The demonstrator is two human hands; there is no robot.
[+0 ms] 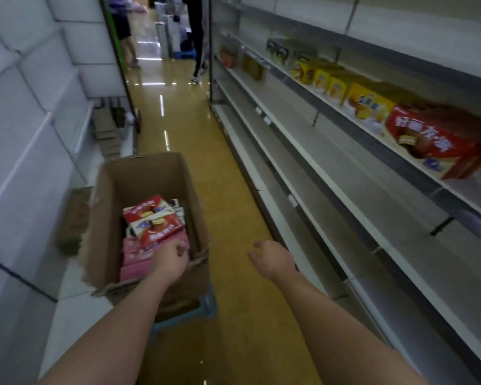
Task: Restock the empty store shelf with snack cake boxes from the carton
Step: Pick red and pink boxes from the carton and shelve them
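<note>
Left hand (169, 259) reaching into open carton (150, 173); right hand (272, 258) idle over aisle floor (206, 140).

Left fingers curled over edge of pink box (135, 255) at near end of carton; firm grip or mere contact not discernible. Red snack cake boxes (157, 223) stacked in carton beyond pink box. Right fingers loosely curled, holding nothing. On right-side shelf (331, 112): large red box (431, 143) nearest, row of yellow boxes (368, 105) beyond. Lower shelves bare.

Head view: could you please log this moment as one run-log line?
left hand: reaching into carton, at pink box | right hand: empty, over floor | shelf: red box, yellow boxes
</note>
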